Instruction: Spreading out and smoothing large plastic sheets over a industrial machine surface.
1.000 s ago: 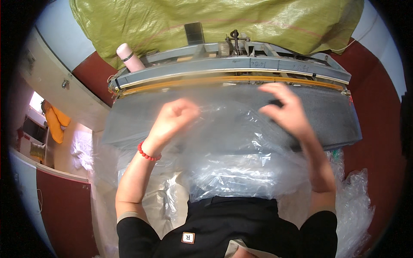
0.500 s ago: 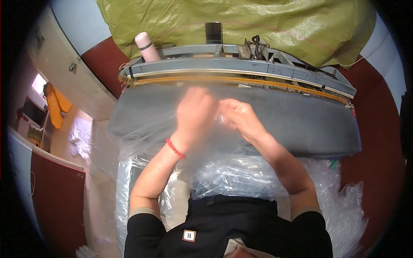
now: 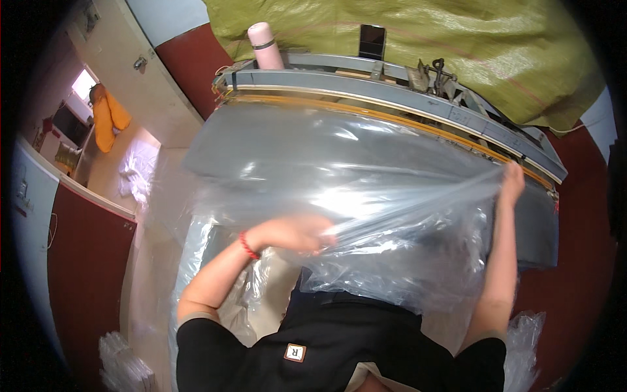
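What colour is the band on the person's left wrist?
Red: the bead band sits on the left wrist, clearest in the head view.

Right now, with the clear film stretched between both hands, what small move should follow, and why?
Probably lower the clear plastic film flat onto the grey table. The left hand grips it near the body, the right hand holds it out by the machine's rail, and it hangs taut above the surface.

Dark red wall (image 3: 189,59) with pale blue band above. Cream door (image 3: 130,78) at left, bright window (image 3: 83,83) beyond. Pale floor (image 3: 147,215), green tarp (image 3: 457,46) behind.
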{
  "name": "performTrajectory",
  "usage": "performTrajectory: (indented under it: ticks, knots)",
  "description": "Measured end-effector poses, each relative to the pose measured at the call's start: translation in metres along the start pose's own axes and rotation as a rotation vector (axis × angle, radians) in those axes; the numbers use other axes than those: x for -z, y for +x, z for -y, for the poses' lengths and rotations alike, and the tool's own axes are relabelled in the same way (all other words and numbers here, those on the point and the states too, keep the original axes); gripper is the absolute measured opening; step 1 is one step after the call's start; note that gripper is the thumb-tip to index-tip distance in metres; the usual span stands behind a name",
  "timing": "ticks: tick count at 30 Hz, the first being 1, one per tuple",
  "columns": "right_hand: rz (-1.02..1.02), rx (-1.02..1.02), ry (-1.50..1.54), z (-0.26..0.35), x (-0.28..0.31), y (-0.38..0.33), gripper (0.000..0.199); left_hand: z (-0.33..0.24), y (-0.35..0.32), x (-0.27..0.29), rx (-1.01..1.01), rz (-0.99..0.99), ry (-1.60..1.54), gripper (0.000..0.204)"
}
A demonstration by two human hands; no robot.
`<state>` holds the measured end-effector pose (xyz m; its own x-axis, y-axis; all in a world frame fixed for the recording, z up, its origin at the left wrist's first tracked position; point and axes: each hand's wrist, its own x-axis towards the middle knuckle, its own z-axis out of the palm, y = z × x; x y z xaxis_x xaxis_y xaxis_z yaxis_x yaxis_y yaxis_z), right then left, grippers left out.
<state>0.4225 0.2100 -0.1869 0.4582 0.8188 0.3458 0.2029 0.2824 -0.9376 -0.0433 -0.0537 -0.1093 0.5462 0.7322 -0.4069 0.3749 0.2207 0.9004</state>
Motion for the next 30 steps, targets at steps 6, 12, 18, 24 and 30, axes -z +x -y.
performTrajectory:
  ticks: [6,12,18,24,30]
  knots:
    - [-0.127,0.336,-0.626,-0.062,0.168,0.065,0.027,0.031,-0.113,0.086,0.431,-0.442,0.256,0.014]
    - [-0.120,0.239,-0.901,-0.067,0.213,0.070,0.034,0.018,-0.223,0.199,-0.041,-1.369,0.598,0.006]
    - [-0.264,0.262,-1.074,-0.067,0.269,0.067,0.034,0.031,-0.056,0.126,-0.290,-1.135,1.163,0.037]
    - [-0.123,0.090,-1.296,-0.078,0.320,0.067,0.036,0.153,-0.065,0.177,0.054,-1.105,1.005,0.046]
    - [-0.249,-0.004,-1.343,-0.079,0.325,0.059,0.038,0.081,-0.015,0.134,0.004,-0.780,1.136,0.050]
